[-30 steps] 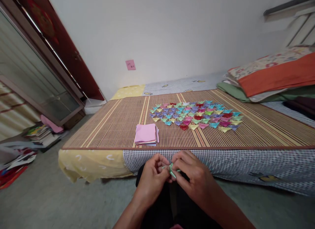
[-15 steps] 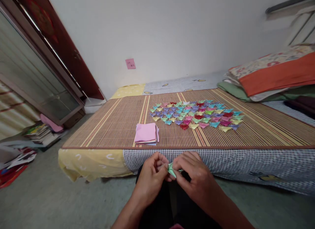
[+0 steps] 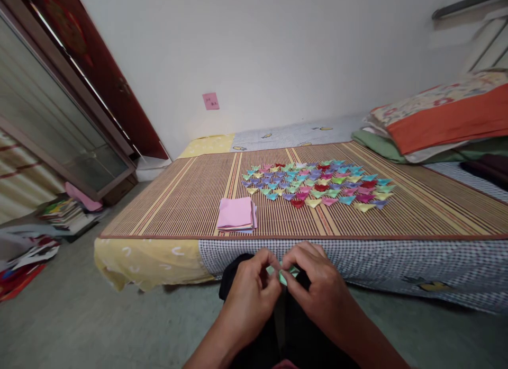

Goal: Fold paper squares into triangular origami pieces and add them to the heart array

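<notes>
A small piece of folded light-green paper (image 3: 283, 277) is pinched between my two hands, above my lap and in front of the bed's edge. My left hand (image 3: 254, 287) grips its left side with thumb and forefinger. On the other side, my right hand (image 3: 313, 276) pinches it with thumb and fingers. Fingers cover much of the paper, so its full shape is hidden. Beyond my hands, rows of folded paper pieces (image 3: 313, 187) in many colours lie on the striped mat (image 3: 190, 199). Left of them sits a stack of square paper sheets (image 3: 235, 214), pink on top.
Folded bedding (image 3: 448, 125) is piled at the bed's right. Checked and yellow cloth (image 3: 154, 260) hangs over the front edge. A pink note (image 3: 210, 101) sticks to the wall. Magazines (image 3: 65, 213) lie at the left, near a glass-panelled door (image 3: 59, 115).
My left hand has shifted slightly right and its grip has changed, with the fingers now curled over the green paper. My right hand stays nearly in place, still pinching it.
</notes>
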{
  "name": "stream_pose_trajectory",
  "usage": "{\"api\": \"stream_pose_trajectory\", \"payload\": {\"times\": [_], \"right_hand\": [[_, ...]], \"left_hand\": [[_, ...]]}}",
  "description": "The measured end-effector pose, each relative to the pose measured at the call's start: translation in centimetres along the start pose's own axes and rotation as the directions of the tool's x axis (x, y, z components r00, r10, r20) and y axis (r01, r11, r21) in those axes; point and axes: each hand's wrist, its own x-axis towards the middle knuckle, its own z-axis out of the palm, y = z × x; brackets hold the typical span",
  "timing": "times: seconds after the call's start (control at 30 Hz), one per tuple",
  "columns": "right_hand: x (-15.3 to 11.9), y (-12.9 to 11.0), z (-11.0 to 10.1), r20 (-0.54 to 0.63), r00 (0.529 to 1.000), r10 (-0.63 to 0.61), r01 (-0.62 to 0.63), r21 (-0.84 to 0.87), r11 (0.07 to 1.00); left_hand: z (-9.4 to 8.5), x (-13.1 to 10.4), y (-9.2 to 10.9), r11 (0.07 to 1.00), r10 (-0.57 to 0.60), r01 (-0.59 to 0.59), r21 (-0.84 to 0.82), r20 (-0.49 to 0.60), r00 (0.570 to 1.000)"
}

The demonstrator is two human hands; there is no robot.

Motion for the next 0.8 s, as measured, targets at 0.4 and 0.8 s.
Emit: {"api": "stream_pose_trajectory", "payload": {"times": [0.4, 0.8], "right_hand": [[0.0, 0.1, 0.1, -0.061, 0.998, 0.003, -0.003, 0.006, 1.0], [0.4, 0.1, 0.4, -0.145, 0.989, 0.02, -0.001, 0.126, 0.992]], "left_hand": [[0.2, 1.0, 0.1, 0.997, -0.06, 0.063, 0.052, -0.047, 0.997], [0.0, 1.3, 0.5, 0.956, 0.223, -0.192, 0.221, -0.128, 0.966]]}}
